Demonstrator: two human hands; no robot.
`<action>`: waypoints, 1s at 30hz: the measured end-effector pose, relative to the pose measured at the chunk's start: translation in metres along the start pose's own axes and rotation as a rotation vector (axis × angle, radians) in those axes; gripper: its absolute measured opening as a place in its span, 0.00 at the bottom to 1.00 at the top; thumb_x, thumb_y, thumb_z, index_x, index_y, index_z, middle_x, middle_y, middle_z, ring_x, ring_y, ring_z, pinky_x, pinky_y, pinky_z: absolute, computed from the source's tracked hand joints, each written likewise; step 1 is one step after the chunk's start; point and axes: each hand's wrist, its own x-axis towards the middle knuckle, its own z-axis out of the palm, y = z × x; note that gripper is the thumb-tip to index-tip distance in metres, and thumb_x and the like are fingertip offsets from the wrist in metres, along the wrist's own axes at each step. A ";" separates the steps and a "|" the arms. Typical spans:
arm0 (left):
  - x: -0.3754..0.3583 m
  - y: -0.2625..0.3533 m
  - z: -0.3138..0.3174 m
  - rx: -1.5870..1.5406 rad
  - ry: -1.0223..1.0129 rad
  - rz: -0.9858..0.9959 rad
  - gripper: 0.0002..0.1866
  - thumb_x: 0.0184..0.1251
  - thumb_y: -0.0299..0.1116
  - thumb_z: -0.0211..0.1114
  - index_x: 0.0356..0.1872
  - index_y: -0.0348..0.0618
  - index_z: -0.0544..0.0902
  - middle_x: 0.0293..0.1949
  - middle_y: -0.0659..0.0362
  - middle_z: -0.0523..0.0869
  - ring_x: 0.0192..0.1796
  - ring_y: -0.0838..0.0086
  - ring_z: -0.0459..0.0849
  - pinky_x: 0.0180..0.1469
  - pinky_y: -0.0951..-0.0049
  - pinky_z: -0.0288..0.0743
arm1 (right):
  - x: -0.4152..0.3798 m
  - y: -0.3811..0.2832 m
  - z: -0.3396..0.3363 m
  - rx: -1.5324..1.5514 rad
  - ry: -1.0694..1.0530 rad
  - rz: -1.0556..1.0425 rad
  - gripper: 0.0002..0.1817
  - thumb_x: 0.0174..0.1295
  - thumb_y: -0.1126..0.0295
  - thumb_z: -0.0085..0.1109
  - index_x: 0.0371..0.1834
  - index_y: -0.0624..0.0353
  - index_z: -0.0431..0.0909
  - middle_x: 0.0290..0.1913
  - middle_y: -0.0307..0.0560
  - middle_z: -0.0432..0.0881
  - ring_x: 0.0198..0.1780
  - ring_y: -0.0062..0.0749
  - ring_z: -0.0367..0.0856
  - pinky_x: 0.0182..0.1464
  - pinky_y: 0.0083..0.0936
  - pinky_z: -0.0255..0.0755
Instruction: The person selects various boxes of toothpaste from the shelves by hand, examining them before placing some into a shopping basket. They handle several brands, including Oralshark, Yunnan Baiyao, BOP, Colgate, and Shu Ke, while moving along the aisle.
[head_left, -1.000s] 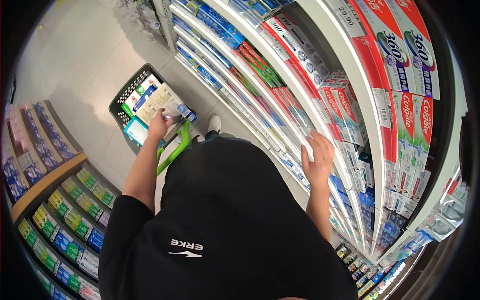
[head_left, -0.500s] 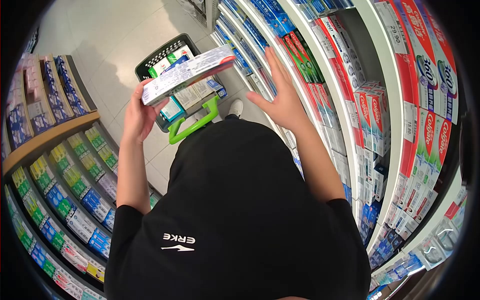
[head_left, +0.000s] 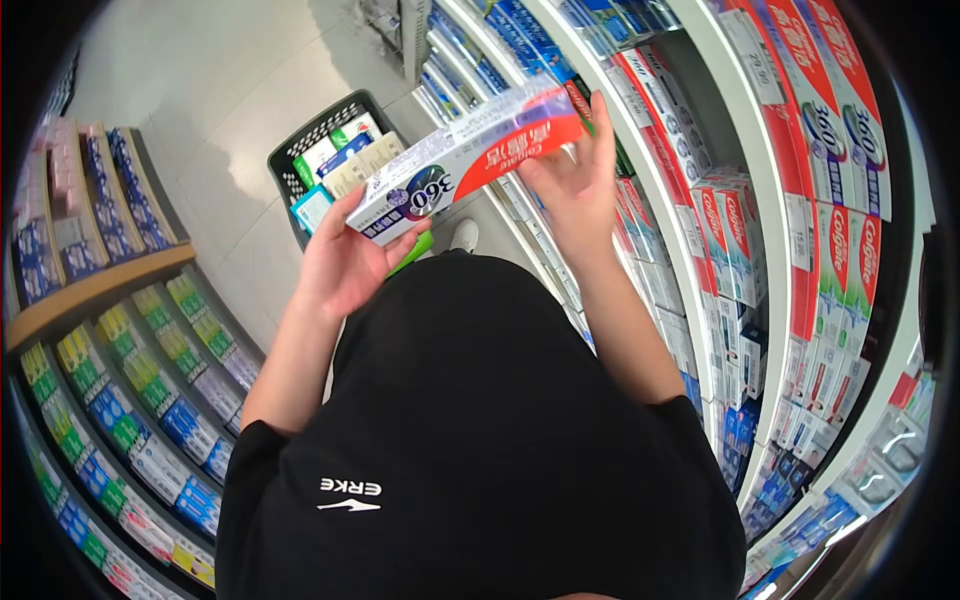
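— Both hands are on one thing in the head view: a long Colgate 360 toothpaste box (head_left: 468, 160), white and grey at its left end and red at its right, held up in front of the person's chest.

— How does each hand have it?

— The left hand (head_left: 345, 262) cups the near left end from below, palm up, thumb against the lower edge and fingers curled under the box. The right hand (head_left: 572, 185) grasps the red right end, fingers spread up behind it and thumb at the front. The box lies tilted, its right end higher and farther than its left.

— What is below it?

— A dark shopping basket (head_left: 300, 150) sits on the pale floor (head_left: 200, 90), farther off than the box and partly hidden by it. Several other cartons lie packed inside, green, blue and cream. A green handle (head_left: 418, 245) shows just under the left end of the box, beside a white shoe (head_left: 463, 235).

— And around the person?

— To the right, white shelves (head_left: 745, 150) curve away, filled with red Colgate cartons and rows of blue and green boxes. To the left, a lower shelf unit (head_left: 120, 400) carries green, blue and yellow packs in slanted rows. The person wears a black shirt (head_left: 480, 440) with a white logo on it.
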 end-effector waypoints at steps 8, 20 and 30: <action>0.038 -0.032 0.034 -0.008 -0.426 -0.115 0.34 0.80 0.56 0.49 0.76 0.43 0.62 0.72 0.47 0.72 0.66 0.52 0.80 0.68 0.55 0.75 | -0.011 -0.011 0.011 0.062 -0.080 0.218 0.26 0.61 0.78 0.73 0.61 0.62 0.72 0.54 0.44 0.83 0.57 0.27 0.81 0.60 0.34 0.78; 0.090 -0.054 -0.182 2.076 0.110 0.026 0.33 0.74 0.60 0.57 0.59 0.37 0.82 0.55 0.38 0.85 0.58 0.46 0.84 0.61 0.55 0.77 | 0.035 -0.079 -0.100 -1.424 0.138 -0.331 0.29 0.60 0.66 0.72 0.61 0.63 0.71 0.51 0.60 0.78 0.56 0.56 0.76 0.58 0.44 0.71; 0.076 -0.060 -0.163 2.098 0.181 0.023 0.31 0.73 0.61 0.54 0.37 0.40 0.89 0.38 0.42 0.88 0.44 0.46 0.87 0.49 0.50 0.80 | 0.051 -0.077 -0.149 -1.647 0.337 -0.100 0.28 0.68 0.61 0.65 0.66 0.63 0.71 0.57 0.67 0.81 0.59 0.63 0.79 0.60 0.49 0.72</action>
